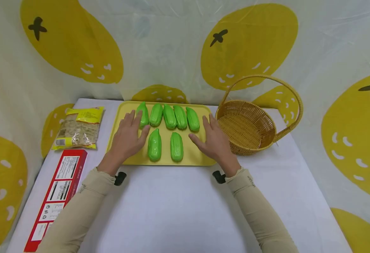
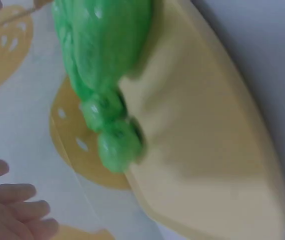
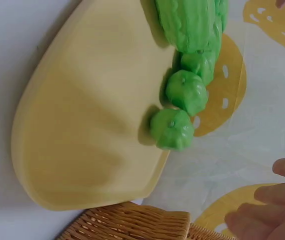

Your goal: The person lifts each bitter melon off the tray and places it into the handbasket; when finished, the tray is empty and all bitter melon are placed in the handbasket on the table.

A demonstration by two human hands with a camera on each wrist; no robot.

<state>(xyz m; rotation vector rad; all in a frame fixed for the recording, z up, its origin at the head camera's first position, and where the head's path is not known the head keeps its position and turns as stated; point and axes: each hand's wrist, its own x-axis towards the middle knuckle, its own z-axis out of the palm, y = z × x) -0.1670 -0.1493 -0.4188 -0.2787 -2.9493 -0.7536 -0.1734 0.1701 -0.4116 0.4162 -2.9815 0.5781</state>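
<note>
My left hand (image 1: 126,137) is over the left end of a yellow tray (image 1: 196,154), fingers extended and nothing held. Over the tray's right end is my right hand (image 1: 215,141), also with straight, spread fingers and no object in it. Several glossy green, ridged gourds (image 1: 170,116) lie in a row along the tray's back. Two more, a left one (image 1: 154,144) and a right one (image 1: 177,147), lie in front of them, between my hands. The leftmost back gourd (image 1: 143,114) is partly covered by my left fingers in the head view.
A wicker basket (image 1: 268,123) with a tall handle stands just right of the tray. On the left are a clear and yellow food packet (image 1: 78,128) and a long red box (image 1: 59,189), partly behind my left sleeve. A fruit-print cloth (image 1: 163,45) hangs behind the table.
</note>
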